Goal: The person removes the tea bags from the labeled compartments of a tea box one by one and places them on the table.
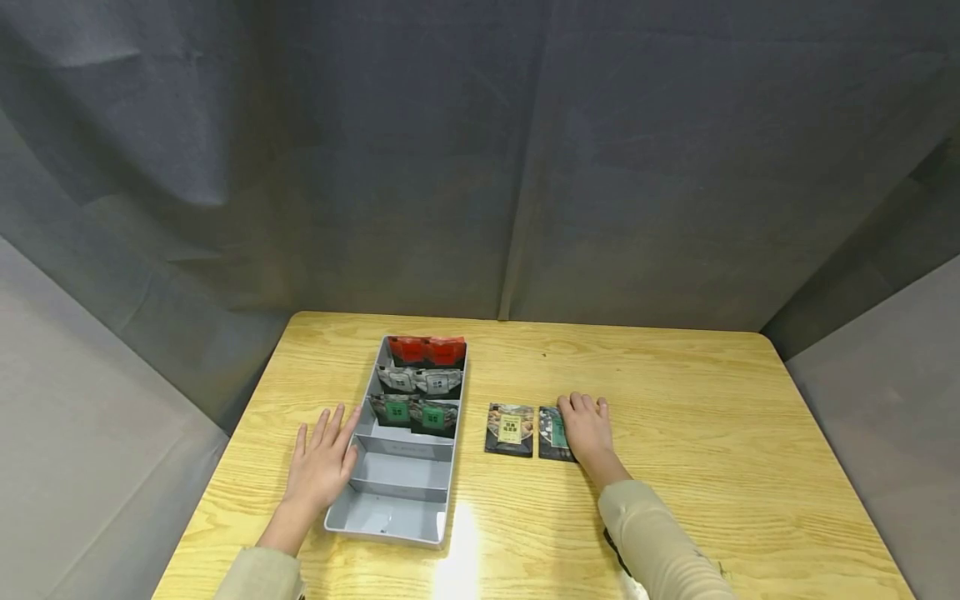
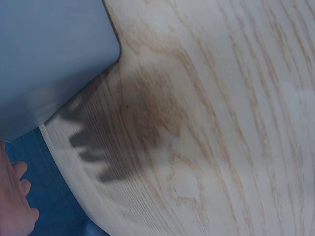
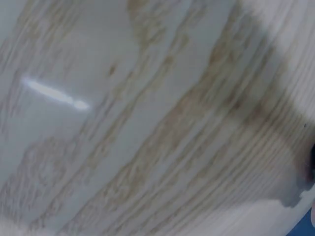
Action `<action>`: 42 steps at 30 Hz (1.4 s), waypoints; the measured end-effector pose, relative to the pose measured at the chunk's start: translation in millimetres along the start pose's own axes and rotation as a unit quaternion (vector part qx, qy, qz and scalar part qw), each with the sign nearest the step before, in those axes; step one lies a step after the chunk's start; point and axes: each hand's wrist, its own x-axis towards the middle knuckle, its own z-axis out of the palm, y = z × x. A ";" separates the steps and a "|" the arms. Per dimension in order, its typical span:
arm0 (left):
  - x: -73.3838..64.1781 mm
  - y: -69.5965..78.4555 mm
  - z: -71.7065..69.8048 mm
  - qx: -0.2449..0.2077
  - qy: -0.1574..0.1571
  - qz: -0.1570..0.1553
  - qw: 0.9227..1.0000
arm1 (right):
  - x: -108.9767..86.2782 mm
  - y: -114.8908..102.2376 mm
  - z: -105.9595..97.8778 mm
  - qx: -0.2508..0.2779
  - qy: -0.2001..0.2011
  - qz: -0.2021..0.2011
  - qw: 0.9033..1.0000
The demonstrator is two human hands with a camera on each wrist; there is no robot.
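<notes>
My left hand (image 1: 322, 467) lies at the left side of a grey divided box (image 1: 450, 467), its fingers straight and spread and the fingertips right at the rim. In the left wrist view this hand (image 2: 15, 196) shows only at the lower left corner. My right hand (image 1: 588, 429) rests on the right part of a dark packet with a green label (image 1: 553, 433) lying flat on the table, hiding part of it. Left of that packet lies a dark packet with a yellow label (image 1: 509, 429). The right wrist view shows mostly tabletop.
Standing in the box's rear compartments are red packets (image 1: 427, 352), grey packets (image 1: 420, 382) and green-labelled packets (image 1: 414, 414), in rows. The wooden table (image 1: 712, 433) ends at a grey curtain (image 1: 405, 208) behind, with grey panels at both sides.
</notes>
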 end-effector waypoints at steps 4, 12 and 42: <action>0.0 0.1 0.1 -0.002 0.002 0.000 1.000 | 0.1 -0.2 -0.3 0.005 -0.001 0.004 1.000; 0.3 0.3 0.2 -0.002 0.007 0.001 1.000 | -0.8 -0.4 -3.3 0.023 0.009 0.010 1.000; 0.6 0.3 0.4 0.011 0.012 0.008 1.000 | 17.3 -69.2 -68.1 0.069 0.161 -0.051 0.983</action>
